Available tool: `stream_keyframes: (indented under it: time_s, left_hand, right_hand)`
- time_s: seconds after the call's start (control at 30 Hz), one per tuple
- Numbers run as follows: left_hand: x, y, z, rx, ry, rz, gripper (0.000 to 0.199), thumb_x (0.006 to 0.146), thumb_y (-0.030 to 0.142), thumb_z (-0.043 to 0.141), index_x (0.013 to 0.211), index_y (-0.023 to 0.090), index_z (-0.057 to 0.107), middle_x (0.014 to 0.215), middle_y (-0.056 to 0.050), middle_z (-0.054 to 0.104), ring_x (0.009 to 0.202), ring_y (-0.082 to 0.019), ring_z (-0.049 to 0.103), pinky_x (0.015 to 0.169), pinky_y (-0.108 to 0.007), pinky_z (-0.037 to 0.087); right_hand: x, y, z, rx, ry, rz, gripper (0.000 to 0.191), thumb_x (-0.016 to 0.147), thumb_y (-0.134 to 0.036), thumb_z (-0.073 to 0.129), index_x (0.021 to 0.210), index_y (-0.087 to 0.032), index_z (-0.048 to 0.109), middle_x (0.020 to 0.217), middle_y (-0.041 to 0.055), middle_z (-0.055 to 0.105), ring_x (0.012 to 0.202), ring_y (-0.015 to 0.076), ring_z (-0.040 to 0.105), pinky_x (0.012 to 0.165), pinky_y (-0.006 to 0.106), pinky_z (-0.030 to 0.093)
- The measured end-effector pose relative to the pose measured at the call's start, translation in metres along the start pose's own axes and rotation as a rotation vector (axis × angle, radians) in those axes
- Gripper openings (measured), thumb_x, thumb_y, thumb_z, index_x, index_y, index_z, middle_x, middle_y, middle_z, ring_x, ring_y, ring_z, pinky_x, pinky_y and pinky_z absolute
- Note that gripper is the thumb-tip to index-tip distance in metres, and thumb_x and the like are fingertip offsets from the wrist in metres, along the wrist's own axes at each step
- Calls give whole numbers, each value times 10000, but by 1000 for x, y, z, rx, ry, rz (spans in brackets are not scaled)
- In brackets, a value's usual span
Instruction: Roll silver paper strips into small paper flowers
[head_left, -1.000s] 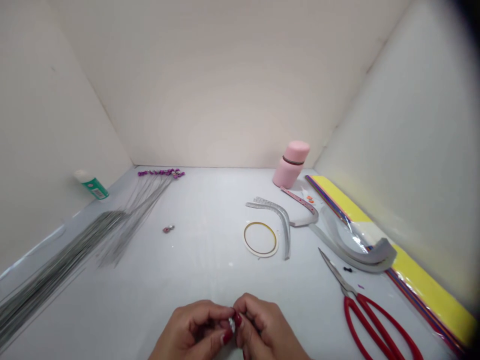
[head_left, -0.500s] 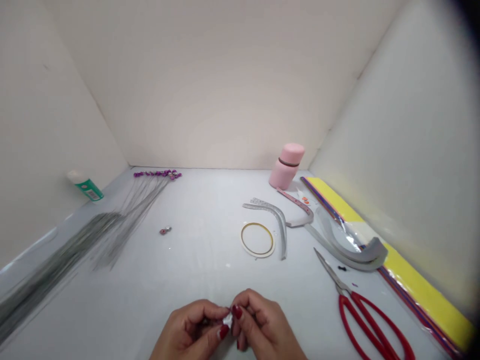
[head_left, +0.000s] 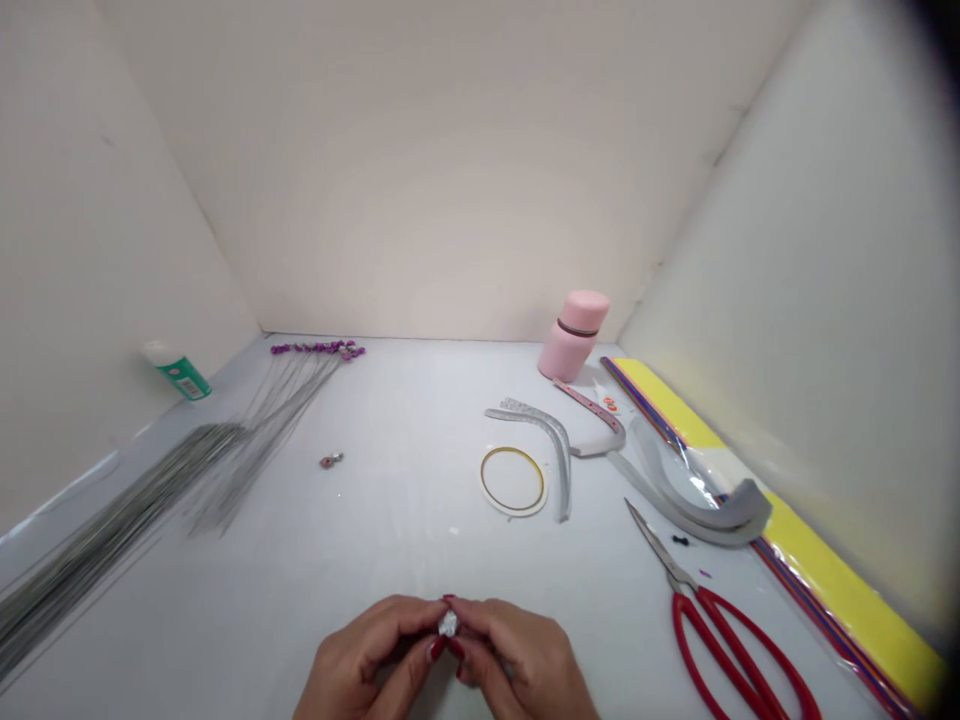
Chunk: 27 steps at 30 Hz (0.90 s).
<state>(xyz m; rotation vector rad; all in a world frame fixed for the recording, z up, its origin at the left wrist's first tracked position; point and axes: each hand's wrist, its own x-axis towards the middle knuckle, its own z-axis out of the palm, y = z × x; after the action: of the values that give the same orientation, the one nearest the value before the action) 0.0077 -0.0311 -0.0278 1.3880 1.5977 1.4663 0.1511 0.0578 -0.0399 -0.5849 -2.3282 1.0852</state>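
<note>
Between the fingertips of both hands, at the near middle of the table, is a small crumpled silvery piece [head_left: 448, 624]; its exact kind does not show. My left hand [head_left: 375, 655] pinches it from the left with thumb and forefinger. From the right, my right hand [head_left: 517, 655] grips the same piece, its fingertips meeting those of the left. A roll of narrow tape [head_left: 541, 497] lies beyond the hands. Off to the right rest red-handled scissors [head_left: 701, 610], blades apart slightly or closed, which I cannot tell. A tiny red and silver item [head_left: 331, 461] lies up to the left.
Left are a bundle of thin wires [head_left: 112, 520], purple-tipped stems [head_left: 319, 349] and a green-white tube [head_left: 184, 378]. Curled silver strips [head_left: 555, 430], a patterned pink strip [head_left: 589, 403], a pink bottle [head_left: 574, 335] and plastic-wrapped yellow sheets [head_left: 840, 580] are on the right.
Both hands have turned so that their fingertips meet evenly round the silvery piece, now facing the camera. The right hand has shifted slightly left and down. The view has moved a little.
</note>
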Motion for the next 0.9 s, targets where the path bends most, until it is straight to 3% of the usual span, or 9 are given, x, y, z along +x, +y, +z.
stream_keyframes:
  time_s: [0.2,0.37,0.57,0.73,0.9]
  left_hand:
    - [3,3,-8,206,-79,189,301,745,15,560,964,214,614,870,-36,700,785,-139,657,708,-179,523]
    - [4,6,-6,234,-89,207,266,756,4,535,937,188,603,856,-52,678,791,-142,645,694,-193,525]
    - [2,10,-11,351,-107,353,326,701,-18,592,962,178,597,844,-50,696,768,-138,652,716,-184,512]
    - [7,12,-8,194,-154,155,216,758,19,540,886,174,619,760,-32,683,685,-122,645,624,-185,522]
    - [5,7,-8,277,-172,269,245,767,14,526,961,147,594,825,-79,672,757,-144,632,670,-213,522]
  right_hand:
    - [-1,-2,-1,5,63,-10,211,845,-244,455,951,-165,619,702,72,694,558,152,622,582,226,498]
    - [1,-7,-7,-53,-8,8,182,850,-199,457,914,-178,626,700,64,693,599,154,630,591,218,485]
    - [2,-8,-11,-49,-57,-58,233,858,-156,399,883,-125,629,630,81,663,573,158,613,555,229,467]
    - [1,-11,-8,358,-94,319,241,860,-298,426,829,-133,599,565,44,620,514,129,575,503,209,452]
    - [6,-14,-3,679,-84,567,313,803,-432,498,739,-128,535,552,12,572,454,87,521,437,179,378]
